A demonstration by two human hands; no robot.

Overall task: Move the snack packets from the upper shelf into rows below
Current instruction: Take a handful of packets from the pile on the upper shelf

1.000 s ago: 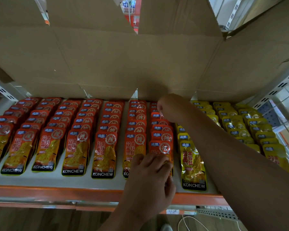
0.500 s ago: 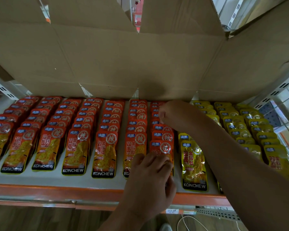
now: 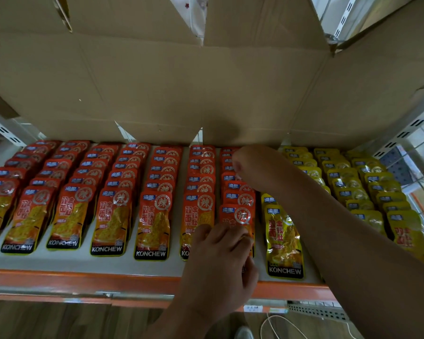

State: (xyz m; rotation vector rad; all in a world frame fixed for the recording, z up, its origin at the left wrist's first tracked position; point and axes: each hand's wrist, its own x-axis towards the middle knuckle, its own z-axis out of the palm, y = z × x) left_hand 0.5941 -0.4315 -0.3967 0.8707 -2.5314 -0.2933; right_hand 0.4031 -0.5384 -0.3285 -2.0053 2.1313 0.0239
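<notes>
Spanning the whole upper half of the view, open cardboard cartons (image 3: 157,81) sit on the level above and hide whatever stock is left up there. Beneath them the lower shelf (image 3: 83,277), white-topped with an orange front lip, carries the task's goods. The red packets (image 3: 108,204) lie in seven overlapping rows from the left, and the yellow packets (image 3: 353,187) fill the rows to the right.

Judging from this layout, the work is well along, and the step in hand looks like seating and squaring the last red row (image 3: 238,199), the one just beside the yellow stock. The next move probably calls for closing that row up from both ends so that each packet overlaps its neighbour evenly. The packets are slick and would slide askew if pushed hard, so it needs a light touch. After that comes another reach upward for more.

The right hand (image 3: 249,165) is stretched to the back of this row, its forearm crossing over the nearest yellow rows. Its fingers are bunched and curled down against the packet tops. Whether they pinch a packet or only press on the stack cannot be told.

The left hand (image 3: 220,258) is at the shelf's front lip, fingers curled closely round the lower part of the row's front packet (image 3: 233,214), with a sliver of orange foil showing between them.
</notes>
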